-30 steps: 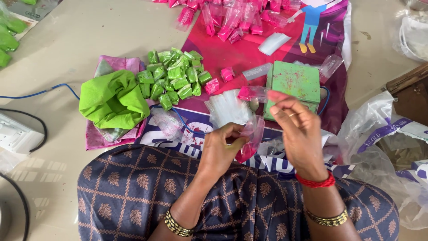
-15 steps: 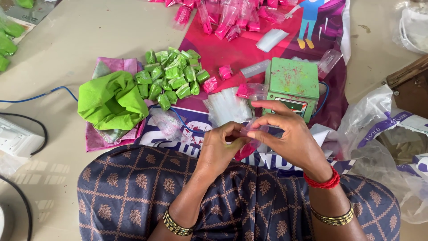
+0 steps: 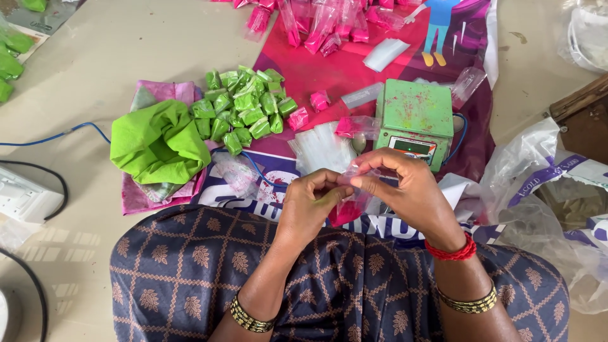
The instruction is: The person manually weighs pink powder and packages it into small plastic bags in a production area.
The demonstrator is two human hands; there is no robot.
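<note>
Both of my hands meet over my lap. My left hand and my right hand pinch the top of a small clear plastic pouch with pink powder in its bottom. Just beyond them lies a stack of empty clear pouches. A small green weighing scale stained with pink stands to the right of that stack, with a spoon and a pink-filled pouch beside it.
A heap of green filled packets and a bright green bag lie at the left on pink cloth. Pink packets lie at the far edge of the pink printed sheet. Crumpled plastic bags are at the right, cables at the left.
My right hand came down from near the scale to join my left hand at the pouch's top. The pouch now hangs between both hands.
</note>
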